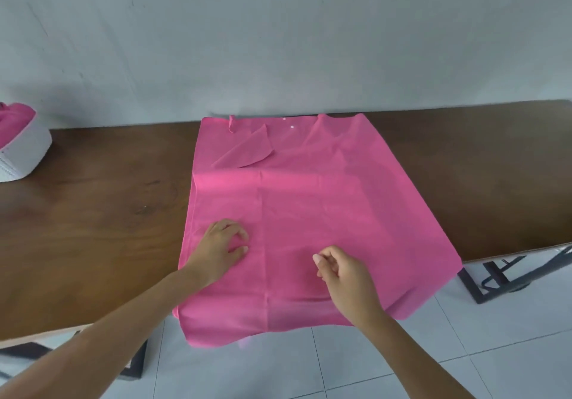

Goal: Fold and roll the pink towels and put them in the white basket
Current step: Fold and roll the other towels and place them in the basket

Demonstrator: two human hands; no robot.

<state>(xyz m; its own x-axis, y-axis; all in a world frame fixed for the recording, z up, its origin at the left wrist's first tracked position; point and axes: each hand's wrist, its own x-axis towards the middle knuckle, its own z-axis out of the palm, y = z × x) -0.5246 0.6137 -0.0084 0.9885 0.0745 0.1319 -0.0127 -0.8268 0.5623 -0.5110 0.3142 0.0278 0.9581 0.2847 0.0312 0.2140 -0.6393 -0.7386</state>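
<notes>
A pink towel [309, 213] lies spread flat across the brown table [93, 228]. Its near edge hangs over the table's front, and its far left corner is folded over. My left hand [221, 248] rests on the towel's near left part with bent fingers, their tips touching the cloth. My right hand [343, 274] is over the towel's near middle, its fingers curled in with no cloth between them. The white basket [26, 151] stands at the table's far left, cut by the frame edge, with pink cloth [14, 118] inside it.
A grey wall runs right behind the table's back edge. Black metal table legs [495, 278] show below the right end. White tiled floor [340, 367] lies in front of the table.
</notes>
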